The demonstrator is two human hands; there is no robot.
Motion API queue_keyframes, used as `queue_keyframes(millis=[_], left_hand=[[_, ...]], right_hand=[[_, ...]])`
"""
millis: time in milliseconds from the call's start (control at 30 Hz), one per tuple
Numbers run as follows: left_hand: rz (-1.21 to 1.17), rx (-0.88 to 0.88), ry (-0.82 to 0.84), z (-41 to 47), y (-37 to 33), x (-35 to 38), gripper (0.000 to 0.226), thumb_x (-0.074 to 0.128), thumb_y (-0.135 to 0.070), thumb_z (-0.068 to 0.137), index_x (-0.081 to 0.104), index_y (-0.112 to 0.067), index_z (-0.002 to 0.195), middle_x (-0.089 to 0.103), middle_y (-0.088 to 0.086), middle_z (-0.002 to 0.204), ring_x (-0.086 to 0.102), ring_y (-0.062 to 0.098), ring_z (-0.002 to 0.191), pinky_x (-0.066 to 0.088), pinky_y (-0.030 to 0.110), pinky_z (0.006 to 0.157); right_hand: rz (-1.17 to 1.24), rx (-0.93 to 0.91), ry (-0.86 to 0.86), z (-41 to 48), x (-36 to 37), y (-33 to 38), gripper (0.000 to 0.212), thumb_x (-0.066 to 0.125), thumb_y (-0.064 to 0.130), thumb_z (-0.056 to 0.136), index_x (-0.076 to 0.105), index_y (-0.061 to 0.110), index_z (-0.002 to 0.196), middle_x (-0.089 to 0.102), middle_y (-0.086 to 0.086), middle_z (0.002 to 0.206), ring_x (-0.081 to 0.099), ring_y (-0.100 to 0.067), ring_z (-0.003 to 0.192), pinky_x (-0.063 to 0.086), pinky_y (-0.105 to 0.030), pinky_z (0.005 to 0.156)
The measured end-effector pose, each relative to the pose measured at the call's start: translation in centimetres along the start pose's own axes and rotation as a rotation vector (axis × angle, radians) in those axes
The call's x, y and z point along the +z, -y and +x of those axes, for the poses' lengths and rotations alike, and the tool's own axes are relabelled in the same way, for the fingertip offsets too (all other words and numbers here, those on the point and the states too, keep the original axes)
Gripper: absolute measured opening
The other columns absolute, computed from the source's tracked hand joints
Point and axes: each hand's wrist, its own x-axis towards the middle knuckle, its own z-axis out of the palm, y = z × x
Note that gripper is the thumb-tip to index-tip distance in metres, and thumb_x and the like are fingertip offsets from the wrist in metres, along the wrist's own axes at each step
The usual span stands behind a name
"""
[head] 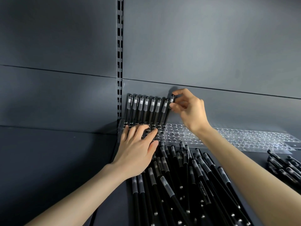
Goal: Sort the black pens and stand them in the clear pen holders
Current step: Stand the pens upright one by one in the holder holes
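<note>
While left hand [138, 150] lies flat on clear holder [121, 123], right hand [189, 110] pinches upright pen [172, 99].

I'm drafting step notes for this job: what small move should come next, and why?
Probably press the pen pinched by the right hand straight down into its hole, then release: it ends the back row beside seven standing pens, and the left hand lies flat on the clear holder.

Pen pile [187, 185]: bottom edge cuts it off.
Far pens [285, 167]: right edge cuts them.
Pen holder [161, 129]: your left hand [138, 149] covers several holes.
</note>
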Motion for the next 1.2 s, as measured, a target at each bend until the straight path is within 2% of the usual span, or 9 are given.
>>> queue_keyframes(millis=[200,300,433,533,700,900,1033,1133,1200], left_hand=[[-0.027,0.002,-0.006,0.0,-0.1,-0.1,0.074,-0.001,-0.055,0.085,0.034,-0.028,0.145,0.034,-0.002,0.143,0.026,0.021,0.134,0.007,0.045,0.115],[-0.004,-0.002,0.013,0.0,-0.2,-0.3,0.078,-0.007,-0.056,0.083,0.028,-0.03,0.147,0.029,-0.004,0.145,0.022,0.018,0.136,0.004,0.043,0.115],[-0.01,-0.018,0.034,-0.1,-0.3,-0.5,0.082,-0.011,-0.057,0.078,0.024,-0.032,0.148,0.024,-0.006,0.147,0.017,0.016,0.138,-0.002,0.041,0.115],[-0.034,-0.035,0.037,-0.1,-0.7,-0.9,0.079,-0.009,-0.057,0.081,0.026,-0.032,0.147,0.024,-0.007,0.149,0.015,0.015,0.14,-0.003,0.04,0.115],[-0.114,-0.069,0.026,-0.4,-1.8,-1.9,0.046,0.024,-0.042,0.101,0.039,-0.025,0.141,0.025,-0.005,0.152,0.012,0.015,0.142,0.0,0.04,0.117],[-0.135,-0.089,-0.013,-2.6,-4.7,-3.7,0.04,0.033,-0.043,0.099,0.049,-0.023,0.129,0.044,-0.008,0.128,0.036,0.013,0.121,0.026,0.031,0.103],[-0.065,-0.215,0.012,-5.5,-7.5,-4.2,0.043,0.036,-0.053,0.094,0.049,-0.022,0.121,0.045,-0.006,0.118,0.042,0.016,0.115,0.035,0.03,0.094],[-0.019,-0.365,0.058,-7.6,-9.9,-4.5,0.059,0.036,-0.066,0.087,0.045,-0.017,0.119,0.044,-0.001,0.118,0.044,0.021,0.115,0.036,0.031,0.092],[0.011,-0.444,0.093,-9.0,-11.2,-4.4,0.069,0.033,-0.072,0.083,0.044,-0.015,0.12,0.045,0.001,0.119,0.043,0.022,0.115,0.037,0.031,0.092]], right_hand=[[0.027,0.033,0.043,0.1,-0.3,0.1,0.033,0.069,0.003,0.083,0.055,0.028,0.097,0.063,-0.008,0.077,0.067,-0.031,0.078,0.055,-0.044,0.081],[0.019,0.043,0.055,-0.5,0.1,-0.3,0.031,0.068,0.003,0.084,0.054,0.026,0.098,0.063,-0.003,0.076,0.068,-0.027,0.077,0.055,-0.038,0.081],[-0.011,0.053,0.028,-0.7,0.2,-0.2,0.025,0.068,0.007,0.086,0.059,0.019,0.105,0.062,0.003,0.079,0.065,-0.019,0.077,0.049,-0.011,0.069],[-0.055,0.045,0.009,-1.0,-0.1,0.1,0.025,0.067,0.008,0.086,0.061,0.015,0.109,0.064,0.001,0.086,0.063,-0.011,0.074,0.044,-0.004,0.066],[-0.08,0.012,0.006,-2.6,-0.6,0.6,0.032,0.066,0.011,0.087,0.059,0.015,0.117,0.064,0.001,0.102,0.063,-0.011,0.082,0.048,-0.011,0.076],[-0.059,0.004,0.016,-6.1,-3.2,1.3,0.018,0.059,0.012,0.091,0.062,0.01,0.109,0.063,0.003,0.102,0.058,-0.002,0.079,0.045,-0.005,0.068],[-0.048,0.047,0.137,-9.8,-5.1,0.5,0.014,0.059,0.01,0.091,0.064,0.012,0.104,0.064,0.0,0.099,0.058,0.002,0.079,0.043,-0.004,0.068],[-0.149,0.031,0.288,-12.5,-6.4,-0.1,0.021,0.06,0.022,0.091,0.063,0.015,0.11,0.06,0.0,0.109,0.057,-0.01,0.089,0.046,-0.021,0.085],[-0.244,0.012,0.4,-14.0,-7.0,-0.5,0.036,0.058,0.035,0.091,0.057,0.018,0.123,0.055,0.001,0.124,0.05,-0.019,0.111,0.039,-0.032,0.099]])
